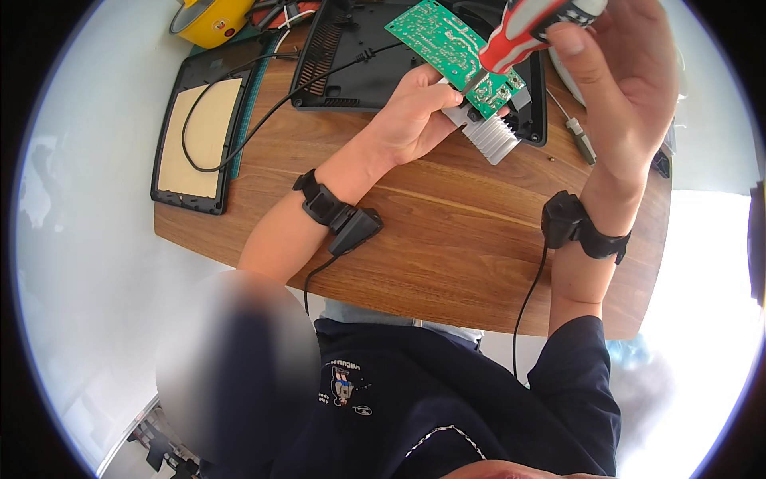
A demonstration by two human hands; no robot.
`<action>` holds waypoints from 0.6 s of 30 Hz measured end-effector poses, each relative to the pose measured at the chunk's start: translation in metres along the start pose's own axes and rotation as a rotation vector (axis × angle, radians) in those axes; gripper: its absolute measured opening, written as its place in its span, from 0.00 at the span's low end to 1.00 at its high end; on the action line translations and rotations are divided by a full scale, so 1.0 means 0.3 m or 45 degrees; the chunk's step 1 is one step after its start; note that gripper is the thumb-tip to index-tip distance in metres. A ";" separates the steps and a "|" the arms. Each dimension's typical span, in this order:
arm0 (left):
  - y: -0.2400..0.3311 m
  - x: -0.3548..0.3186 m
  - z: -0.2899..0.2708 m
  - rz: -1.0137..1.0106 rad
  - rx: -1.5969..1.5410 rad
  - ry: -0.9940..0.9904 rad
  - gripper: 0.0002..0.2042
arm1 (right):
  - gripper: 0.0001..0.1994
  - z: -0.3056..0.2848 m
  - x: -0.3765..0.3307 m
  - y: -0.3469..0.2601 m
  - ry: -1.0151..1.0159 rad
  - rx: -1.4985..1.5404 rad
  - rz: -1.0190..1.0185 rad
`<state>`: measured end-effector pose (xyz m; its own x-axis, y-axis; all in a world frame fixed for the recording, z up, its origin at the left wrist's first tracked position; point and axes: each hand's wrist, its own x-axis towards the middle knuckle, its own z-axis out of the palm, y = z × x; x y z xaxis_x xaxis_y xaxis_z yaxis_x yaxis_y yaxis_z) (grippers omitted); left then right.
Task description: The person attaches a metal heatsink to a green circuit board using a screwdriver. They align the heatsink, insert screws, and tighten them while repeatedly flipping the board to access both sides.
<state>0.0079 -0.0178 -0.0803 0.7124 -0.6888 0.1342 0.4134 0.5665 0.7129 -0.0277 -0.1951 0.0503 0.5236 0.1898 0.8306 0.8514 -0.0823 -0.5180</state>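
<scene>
My left hand (415,116) is closed on the lower edge of a green circuit board (437,38), which is tilted with its soldered side up. From under the board's near end sticks out a finned silver heat sink (493,144), close to my left fingertips. My right hand (626,88) is closed round a screwdriver (511,44) with a red and white handle, the thumb pressed against its dark upper part. The screwdriver's shaft slants down to the board beside my left thumb. Whether its tip sits in a screw, I cannot make out.
Behind the board lies a black plastic housing (339,80), with a black cable (259,128) running leftward. A black panel with a beige sheet (195,148) lies at the left, below a yellow pot (211,22). Another screwdriver (585,144) and a tiny screw (551,159) rest on the wooden table (447,239).
</scene>
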 end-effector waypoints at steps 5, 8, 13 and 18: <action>-0.009 0.007 -0.007 0.019 -0.041 -0.016 0.26 | 0.33 -0.052 0.033 0.069 -0.077 -0.786 -0.470; -0.008 0.007 -0.003 0.021 -0.049 -0.015 0.26 | 0.35 0.081 0.023 -0.052 0.098 -0.517 0.006; -0.007 0.008 -0.004 0.014 -0.041 -0.012 0.27 | 0.35 0.050 0.007 -0.022 0.077 -0.542 -0.096; -0.007 0.003 -0.012 0.002 -0.043 0.014 0.27 | 0.36 0.106 0.001 0.011 0.193 -0.410 -0.159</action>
<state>0.0097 -0.0181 -0.0842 0.7189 -0.6833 0.1275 0.4312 0.5823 0.6892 -0.0257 -0.1642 0.0425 0.3929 0.0732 0.9167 0.8623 -0.3757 -0.3396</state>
